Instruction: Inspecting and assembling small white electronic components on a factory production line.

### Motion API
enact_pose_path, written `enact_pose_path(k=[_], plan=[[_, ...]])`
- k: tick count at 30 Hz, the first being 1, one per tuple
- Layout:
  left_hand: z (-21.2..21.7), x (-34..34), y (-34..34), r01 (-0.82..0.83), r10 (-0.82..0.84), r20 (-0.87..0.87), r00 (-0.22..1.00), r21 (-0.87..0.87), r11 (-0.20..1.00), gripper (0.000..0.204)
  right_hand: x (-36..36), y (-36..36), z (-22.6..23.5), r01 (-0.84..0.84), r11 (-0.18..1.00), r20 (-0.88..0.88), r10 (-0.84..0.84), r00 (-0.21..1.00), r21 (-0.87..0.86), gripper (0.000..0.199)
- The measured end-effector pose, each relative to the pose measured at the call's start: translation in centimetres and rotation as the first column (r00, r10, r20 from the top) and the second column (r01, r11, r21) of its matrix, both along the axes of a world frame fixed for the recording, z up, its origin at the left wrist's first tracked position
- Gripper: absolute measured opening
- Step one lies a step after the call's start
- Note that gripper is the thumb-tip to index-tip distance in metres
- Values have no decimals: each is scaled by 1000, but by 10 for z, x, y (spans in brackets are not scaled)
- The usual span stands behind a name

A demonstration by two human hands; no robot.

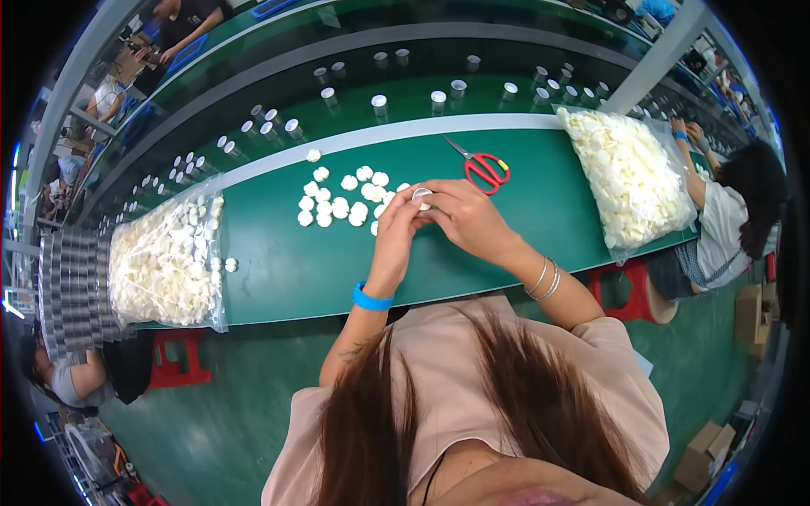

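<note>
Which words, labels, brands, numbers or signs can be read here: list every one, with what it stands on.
None can be read.
Small clear cup being held: no legible marking.
Red-handled scissors: no legible lettering.
Left plastic bag and right plastic bag: no legible print.
Cardboard box at lower right: any marking is too small and blurred to read.

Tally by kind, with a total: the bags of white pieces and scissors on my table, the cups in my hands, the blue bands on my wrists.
Bags of white pieces: 2
Scissors: 1
Held cup: 1
Blue wristband: 1
Total: 5
</note>
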State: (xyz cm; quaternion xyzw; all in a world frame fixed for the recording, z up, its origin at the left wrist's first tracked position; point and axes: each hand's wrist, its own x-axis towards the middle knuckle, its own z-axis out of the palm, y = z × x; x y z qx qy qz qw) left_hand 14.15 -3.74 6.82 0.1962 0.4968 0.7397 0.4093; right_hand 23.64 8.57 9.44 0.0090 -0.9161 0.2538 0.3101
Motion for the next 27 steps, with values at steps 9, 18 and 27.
enact_pose_path(k=[9,18,27], plan=[[18,-43,-36,9,-42,-201,979,-164,986,49,-151,115,-32,325,940,-3,-326,945,100,11],[19,-48,-67,-64,22,-213,977,-194,979,28,-169,179,-45,540,800,-39,-550,834,260,20],[5,-32,-60,-35,11,-153,988,-155,987,27,-126,199,-50,431,902,0,-431,902,-8,40]])
